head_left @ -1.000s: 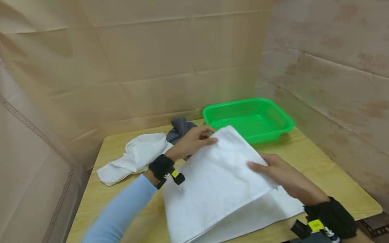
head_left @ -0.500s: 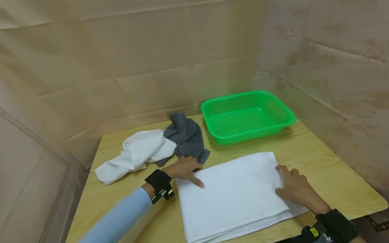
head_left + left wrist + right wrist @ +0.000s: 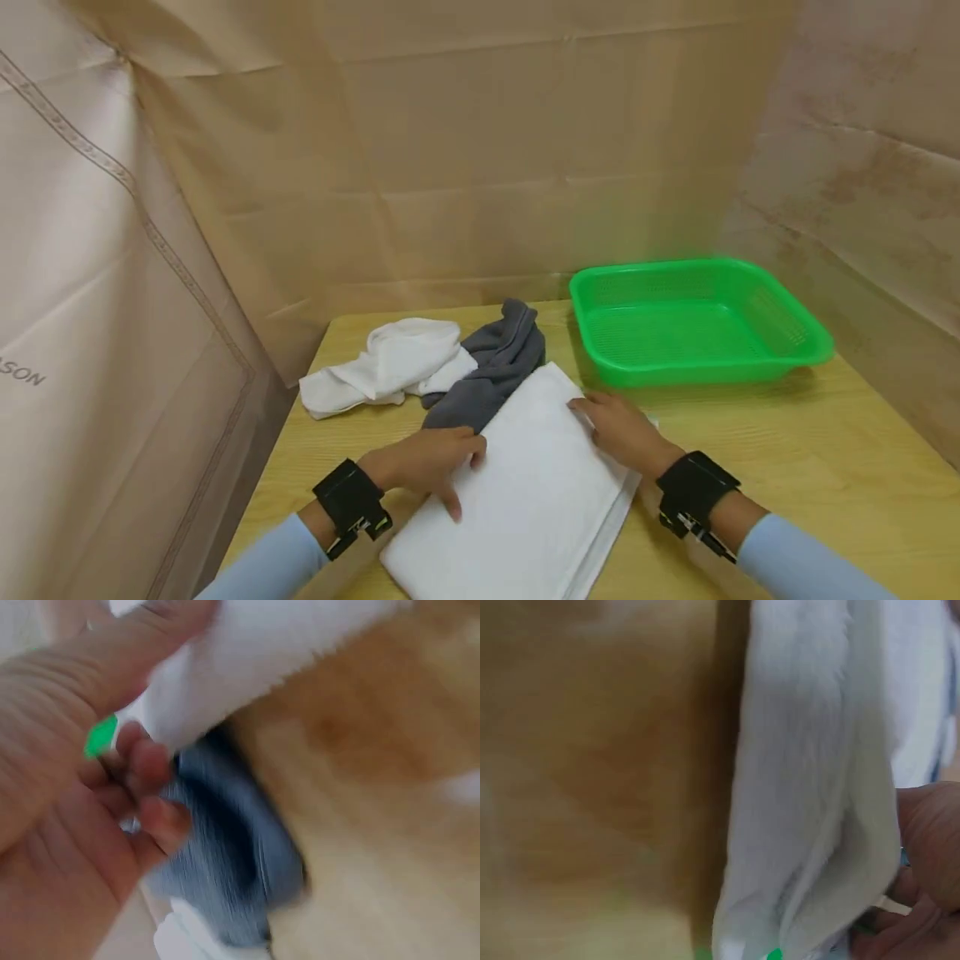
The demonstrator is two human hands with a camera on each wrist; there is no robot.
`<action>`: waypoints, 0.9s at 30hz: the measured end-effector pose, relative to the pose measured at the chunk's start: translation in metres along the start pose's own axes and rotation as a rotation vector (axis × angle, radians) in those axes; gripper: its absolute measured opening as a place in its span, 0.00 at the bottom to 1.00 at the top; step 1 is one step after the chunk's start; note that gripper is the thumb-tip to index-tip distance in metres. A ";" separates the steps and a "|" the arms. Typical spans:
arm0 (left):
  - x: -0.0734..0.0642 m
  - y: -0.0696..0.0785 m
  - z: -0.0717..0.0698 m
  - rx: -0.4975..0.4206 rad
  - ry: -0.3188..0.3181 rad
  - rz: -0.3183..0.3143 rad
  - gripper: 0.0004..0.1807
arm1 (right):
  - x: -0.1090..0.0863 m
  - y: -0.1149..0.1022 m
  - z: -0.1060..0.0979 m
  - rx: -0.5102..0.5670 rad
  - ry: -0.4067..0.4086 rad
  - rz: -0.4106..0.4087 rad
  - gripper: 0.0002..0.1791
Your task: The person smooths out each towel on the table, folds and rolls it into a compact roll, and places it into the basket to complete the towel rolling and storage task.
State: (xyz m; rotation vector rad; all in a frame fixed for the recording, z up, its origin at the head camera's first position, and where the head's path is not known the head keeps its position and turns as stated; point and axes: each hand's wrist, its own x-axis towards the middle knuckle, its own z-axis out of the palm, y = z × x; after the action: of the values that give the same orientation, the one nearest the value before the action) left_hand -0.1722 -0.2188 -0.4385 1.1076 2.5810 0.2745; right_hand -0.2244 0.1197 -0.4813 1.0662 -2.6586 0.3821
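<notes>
A folded white towel lies slantwise on the wooden table, between 2 hands, its layers showing along the right edge. The left hand is at the towel's left edge, thumb and forefinger spread over the cloth and other fingers bent — whether it pinches the fabric, I cannot tell. The right hand rests its fingertips on the upper right edge; its thumb is hidden, so its grip cannot be told either. A grey cloth lies bunched just beyond the left hand, next to the towel, with a crumpled white cloth against it. A green basket — shallow, with perforated walls — stands at the back right.
</notes>
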 end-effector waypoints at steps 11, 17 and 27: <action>0.032 0.044 0.044 0.091 0.167 0.280 0.20 | 0.079 0.006 0.019 -0.390 -0.044 -0.123 0.20; 0.043 0.061 0.049 0.270 0.305 0.271 0.19 | 0.092 0.009 0.023 -0.293 -0.159 -0.022 0.24; 0.030 0.072 0.049 0.177 0.139 0.516 0.20 | 0.014 -0.019 -0.015 -0.038 -0.035 -0.141 0.16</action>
State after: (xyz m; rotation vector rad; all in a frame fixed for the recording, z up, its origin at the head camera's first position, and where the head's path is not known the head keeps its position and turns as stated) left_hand -0.1257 -0.1453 -0.4694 1.8768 2.4258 0.2474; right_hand -0.2189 0.1031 -0.4598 1.2503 -2.5904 0.2862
